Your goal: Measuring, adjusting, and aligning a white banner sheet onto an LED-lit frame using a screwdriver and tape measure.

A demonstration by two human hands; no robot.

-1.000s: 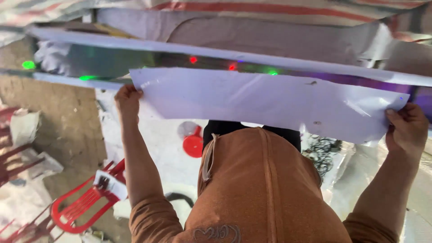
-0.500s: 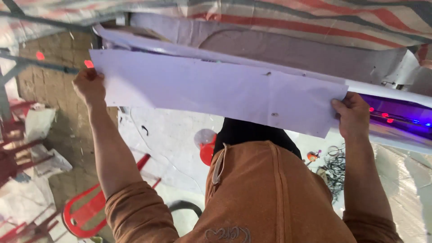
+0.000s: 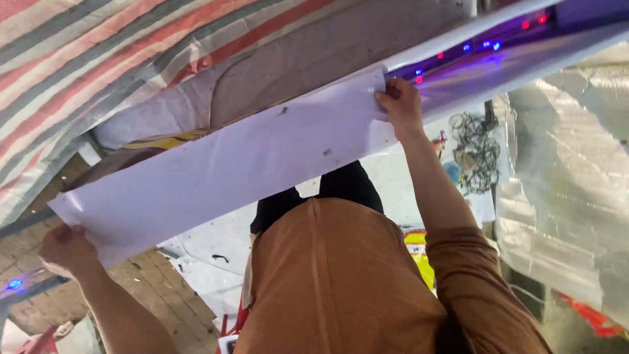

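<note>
Overhead, a long white sheet (image 3: 223, 167) spans between both raised hands, tilted with its right end higher. The left hand (image 3: 64, 250) is closed on the lower left corner; the right hand (image 3: 400, 105) pinches the upper right end, beside a strip of lights (image 3: 472, 49). The sheet appears thin, light and flexible, with a smooth surface that may slip. It bows slightly along its length, so holding at the 2 ends keeps it taut. Small holes mark its face.
</note>
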